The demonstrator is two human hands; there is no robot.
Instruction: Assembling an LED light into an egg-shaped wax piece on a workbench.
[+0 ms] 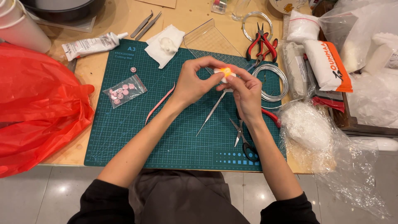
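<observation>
1. Left hand point(194, 83) curled, fingertips pinching a small white lump with an orange spot point(226, 73).
2. Right hand point(247, 93) also curled, fingers closed on the same lump from the other side.
3. Lump up in the air between both hands, over the middle of the green cutting mat point(166, 137).
4. Just under the hands, on the mat: a thin metal needle tool point(210, 114), small scissors point(242, 139), a pink stick tool point(159, 103).
5. Beside the right hand: a coil of silver wire point(271, 83).
6. Farther left on the mat: a little clear bag of pink beads point(124, 90).
7. Up top: white tissue point(163, 45), red pliers point(262, 43), a white tube point(92, 45).
8. Far left on the table point(66, 153): a big red plastic bag point(37, 108).
9. Far right: clear plastic wrap point(309, 126) and white packets point(327, 64).
</observation>
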